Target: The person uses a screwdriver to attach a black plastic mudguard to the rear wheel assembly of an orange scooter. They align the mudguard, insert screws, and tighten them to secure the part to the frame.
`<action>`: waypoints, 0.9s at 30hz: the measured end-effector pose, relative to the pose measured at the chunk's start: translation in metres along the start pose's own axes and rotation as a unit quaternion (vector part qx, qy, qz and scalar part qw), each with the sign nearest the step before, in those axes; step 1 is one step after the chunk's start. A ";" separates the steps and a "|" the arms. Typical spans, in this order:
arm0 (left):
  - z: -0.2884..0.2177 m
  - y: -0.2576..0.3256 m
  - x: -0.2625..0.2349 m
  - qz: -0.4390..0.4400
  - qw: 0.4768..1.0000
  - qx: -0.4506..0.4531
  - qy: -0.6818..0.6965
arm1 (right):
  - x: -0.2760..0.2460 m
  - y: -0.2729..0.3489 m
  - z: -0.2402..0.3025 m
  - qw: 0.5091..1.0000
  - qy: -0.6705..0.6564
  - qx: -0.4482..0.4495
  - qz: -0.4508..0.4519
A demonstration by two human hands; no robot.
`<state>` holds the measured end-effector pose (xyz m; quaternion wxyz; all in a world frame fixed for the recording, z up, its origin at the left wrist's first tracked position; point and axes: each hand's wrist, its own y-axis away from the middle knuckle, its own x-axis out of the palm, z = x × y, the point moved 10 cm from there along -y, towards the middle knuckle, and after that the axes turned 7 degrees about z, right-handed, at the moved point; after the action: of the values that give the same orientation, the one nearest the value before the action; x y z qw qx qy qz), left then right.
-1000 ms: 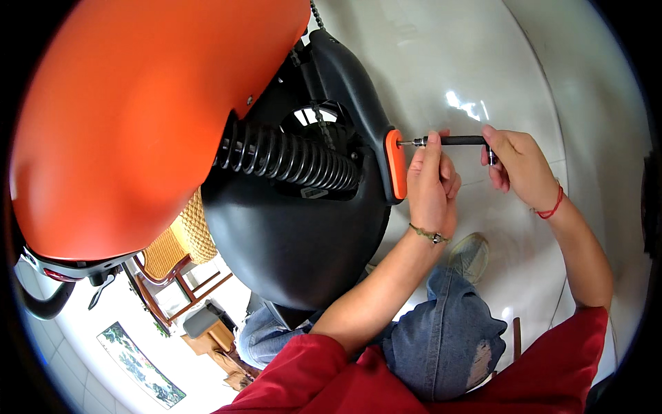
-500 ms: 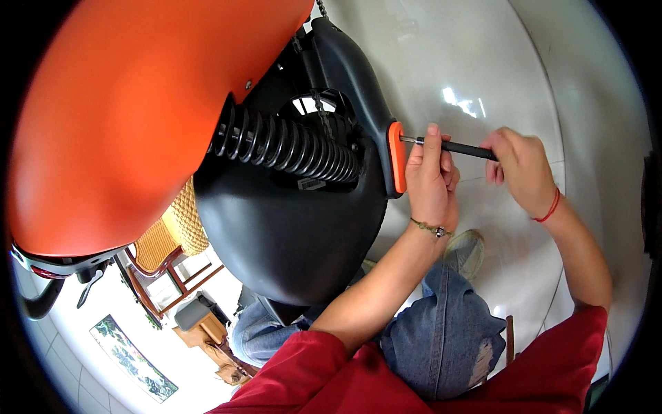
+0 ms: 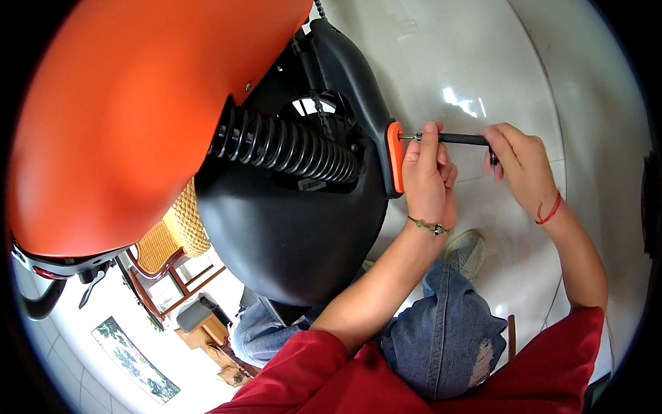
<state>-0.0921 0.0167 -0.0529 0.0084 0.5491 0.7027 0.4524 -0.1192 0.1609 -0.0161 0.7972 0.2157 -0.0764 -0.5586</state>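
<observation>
A screwdriver (image 3: 463,139) with a slim black handle lies nearly level, its metal tip at the upper part of an orange oval cover (image 3: 395,159). The cover sits on the end of a black arm (image 3: 353,76) of a motorbike or scooter. My left hand (image 3: 429,183) closes its thumb and fingers round the shaft near the tip. At the far end my right hand (image 3: 522,163) pinches the handle, where a short dark piece points down at an angle. The screw or hole at the tip is too small to make out.
Left of my hands are a black coil spring (image 3: 286,146), a black rear fender (image 3: 289,238) and large orange bodywork (image 3: 138,124). A chain (image 3: 319,110) runs behind the spring. My knee (image 3: 438,338) is below; a wicker chair (image 3: 157,245) stands at lower left. Glossy pale floor lies beyond.
My right hand has turned a little at the handle's end, exposing the short angled piece. The left hand has shifted slightly left; the screwdriver's tip stays at the orange cover.
</observation>
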 end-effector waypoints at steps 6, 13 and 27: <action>0.002 -0.004 -0.001 0.043 0.999 -0.013 0.020 | 0.014 -0.003 -0.016 0.960 -0.255 0.098 0.064; 0.005 -0.001 -0.002 0.019 1.000 -0.005 0.018 | 0.002 0.017 0.043 0.895 0.326 -0.300 -0.056; -0.002 0.001 -0.007 -0.006 1.000 0.005 -0.001 | -0.002 0.006 0.003 0.987 0.048 -0.143 -0.050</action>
<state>-0.0891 0.0105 -0.0543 0.0092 0.5458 0.7080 0.4481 -0.1159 0.1632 -0.0105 0.7938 0.1295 0.0531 -0.5919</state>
